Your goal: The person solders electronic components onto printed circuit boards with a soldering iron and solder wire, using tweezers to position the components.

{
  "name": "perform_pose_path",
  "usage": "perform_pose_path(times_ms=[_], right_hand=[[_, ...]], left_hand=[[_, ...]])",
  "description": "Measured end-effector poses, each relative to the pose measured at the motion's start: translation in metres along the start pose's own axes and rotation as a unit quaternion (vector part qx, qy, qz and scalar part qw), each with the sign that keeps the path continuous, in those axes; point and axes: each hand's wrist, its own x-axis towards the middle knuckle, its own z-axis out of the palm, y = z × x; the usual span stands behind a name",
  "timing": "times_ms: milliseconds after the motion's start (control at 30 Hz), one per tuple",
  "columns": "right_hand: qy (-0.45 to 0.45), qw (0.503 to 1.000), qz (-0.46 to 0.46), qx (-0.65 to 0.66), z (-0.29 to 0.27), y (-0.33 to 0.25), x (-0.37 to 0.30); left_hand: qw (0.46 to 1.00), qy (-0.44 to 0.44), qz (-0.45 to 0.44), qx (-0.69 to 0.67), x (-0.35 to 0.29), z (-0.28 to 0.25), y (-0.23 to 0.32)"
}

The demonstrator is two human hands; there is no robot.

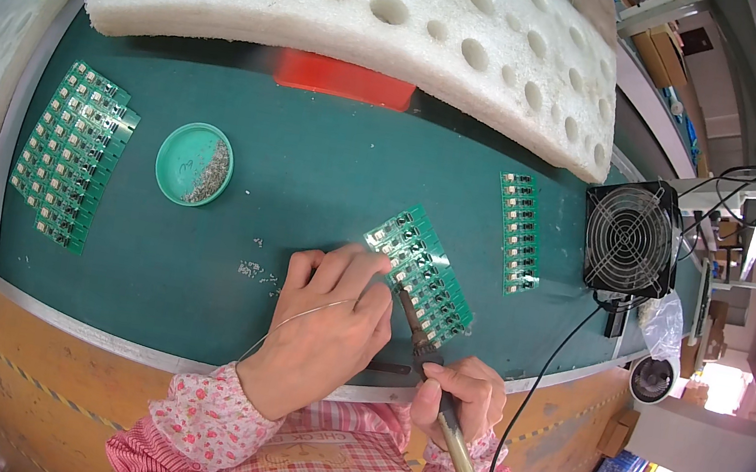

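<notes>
My right hand grips a soldering iron, whose tip reaches up and left to the near edge of a green circuit board panel. My left hand is closed, its fingertips at the panel's left edge. A thin solder wire crosses the back of that hand and runs in between the fingers; its end is hidden. Rows of small white and black components cover the panel. Partly behind my hands, a dark flat strip lies near the table's front edge.
The green table mat carries a teal dish of small metal bits, stacked board panels at left and a narrow panel at right. A black fan, red bin and white foam block stand around; the iron's cord trails right.
</notes>
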Motion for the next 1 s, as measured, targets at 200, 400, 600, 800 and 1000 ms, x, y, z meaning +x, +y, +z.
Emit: perform_pose_path(times_ms=[200,400,600,800,1000], right_hand=[[0.011,1.0,-0.005,-0.008,0.004,-0.001,0.001],[0.092,0.993,0.047,0.049,-0.004,0.0,-0.007],[0.067,0.994,0.081,0.031,-0.009,0.002,-0.005],[0.018,0.999,0.036,0.016,-0.004,-0.001,0.014],[0.002,0.999,0.033,0.011,0.001,0.0,0.019]], left_hand=[[1.0,-0.006,-0.001,0.001,0.0,-0.003,0.001],[0.999,-0.023,-0.009,-0.031,0.004,-0.015,-0.003],[1.0,-0.012,-0.006,-0.019,0.006,-0.009,-0.005],[1.0,-0.001,-0.005,-0.015,0.007,-0.005,-0.008],[1.0,-0.003,-0.006,-0.008,0.007,-0.004,-0.007]])
